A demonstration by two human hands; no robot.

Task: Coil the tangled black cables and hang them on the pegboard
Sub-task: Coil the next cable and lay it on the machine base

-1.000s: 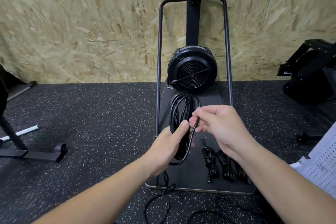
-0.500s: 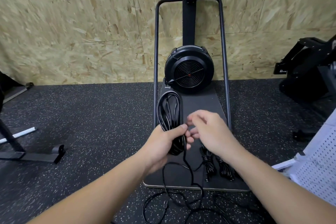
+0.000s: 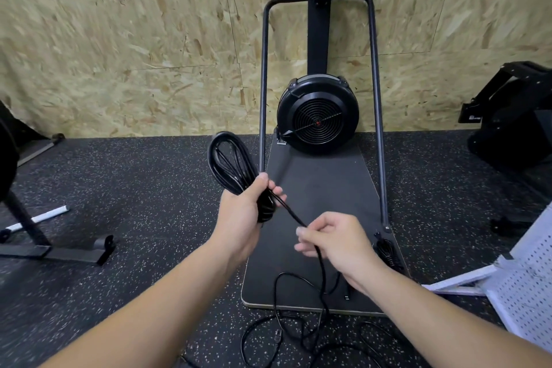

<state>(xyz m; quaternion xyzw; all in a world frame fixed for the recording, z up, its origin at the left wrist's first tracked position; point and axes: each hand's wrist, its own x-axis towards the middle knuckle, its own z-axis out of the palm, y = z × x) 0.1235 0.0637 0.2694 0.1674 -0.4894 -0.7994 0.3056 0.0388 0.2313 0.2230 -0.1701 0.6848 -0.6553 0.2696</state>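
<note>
While the left hand (image 3: pixel 239 212) grips a black coil (image 3: pixel 231 167) above the floor (image 3: pixel 134 203), its fingers curled round the bundled loops, the right hand (image 3: pixel 334 243) pinches the loose strand (image 3: pixel 291 213) running from it. More cable (image 3: pixel 286 326) lies tangled on the floor below, another bundle (image 3: pixel 388 251) on the platform (image 3: pixel 322 188), and the white pegboard (image 3: pixel 525 281) leans at right.

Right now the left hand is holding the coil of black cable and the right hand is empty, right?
Not quite. The left hand does grip the coil of black cable, but the right hand is not empty: in the head view its fingers pinch the loose cable strand running from the coil.
</note>
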